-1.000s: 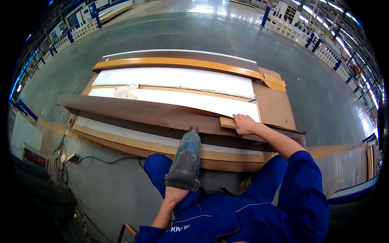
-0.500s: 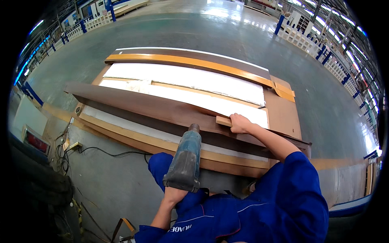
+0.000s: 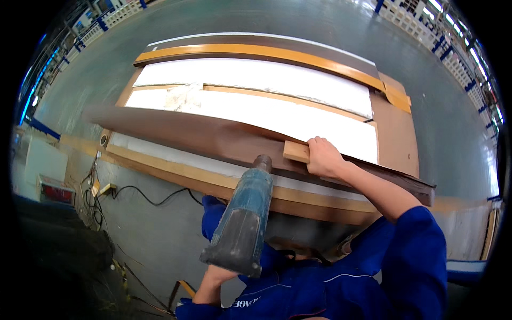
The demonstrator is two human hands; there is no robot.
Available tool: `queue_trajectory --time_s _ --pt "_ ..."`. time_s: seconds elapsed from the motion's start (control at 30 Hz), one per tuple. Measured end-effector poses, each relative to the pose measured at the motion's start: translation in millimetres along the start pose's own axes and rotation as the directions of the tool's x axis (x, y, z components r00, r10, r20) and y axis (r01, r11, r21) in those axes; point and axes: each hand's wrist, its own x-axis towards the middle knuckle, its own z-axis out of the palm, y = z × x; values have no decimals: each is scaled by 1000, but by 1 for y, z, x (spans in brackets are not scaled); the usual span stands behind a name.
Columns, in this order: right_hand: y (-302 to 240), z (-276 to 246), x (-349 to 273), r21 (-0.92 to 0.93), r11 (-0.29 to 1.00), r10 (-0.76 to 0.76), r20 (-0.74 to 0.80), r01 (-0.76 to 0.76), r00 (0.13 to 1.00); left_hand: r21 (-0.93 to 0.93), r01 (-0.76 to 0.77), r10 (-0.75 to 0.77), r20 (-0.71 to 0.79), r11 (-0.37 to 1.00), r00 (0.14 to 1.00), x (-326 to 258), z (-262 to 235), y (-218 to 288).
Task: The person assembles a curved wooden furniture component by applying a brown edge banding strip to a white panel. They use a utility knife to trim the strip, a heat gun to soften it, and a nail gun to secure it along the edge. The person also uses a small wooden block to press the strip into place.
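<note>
A blue and dark grey heat gun [image 3: 242, 213] points its metal nozzle at a long brown sheet strip [image 3: 213, 136]. My left hand [image 3: 220, 274] grips the gun from below; its body hides most of my fingers. My right hand [image 3: 325, 158] is closed round a small wooden block [image 3: 296, 151], which lies against the brown strip. The strip stands up at an angle along a long panel and sags a little in its middle. Under it runs a pale wooden edge strip [image 3: 176, 169] with white filling beside it.
White foam slabs [image 3: 256, 74] lie farther back on the stack, with a crumpled pale rag [image 3: 184, 97]. An orange-yellow strip [image 3: 256, 52] crosses behind them. A black cable [image 3: 152, 202] and a yellow socket box [image 3: 108, 189] lie on the floor at left.
The view has shifted, and the stack appears larger. The heat gun sits closer to the wooden block, its nozzle slightly farther right. Both hands keep their hold.
</note>
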Motion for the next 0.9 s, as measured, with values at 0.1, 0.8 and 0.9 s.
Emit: queue_trajectory --time_s 0.1,0.8,0.9 --pt "0 1 -7 -13 1000 -19 -50 18 999 -13 204 -200 136 979 970 14 -27 -7" --pt "-40 -16 32 32 999 -3 97 0 995 231 -111 -33 544 967 838 99 -219 -21" --pt "-51 -14 47 42 994 94 185 -103 978 322 -312 129 482 894 867 96 -218 -7"
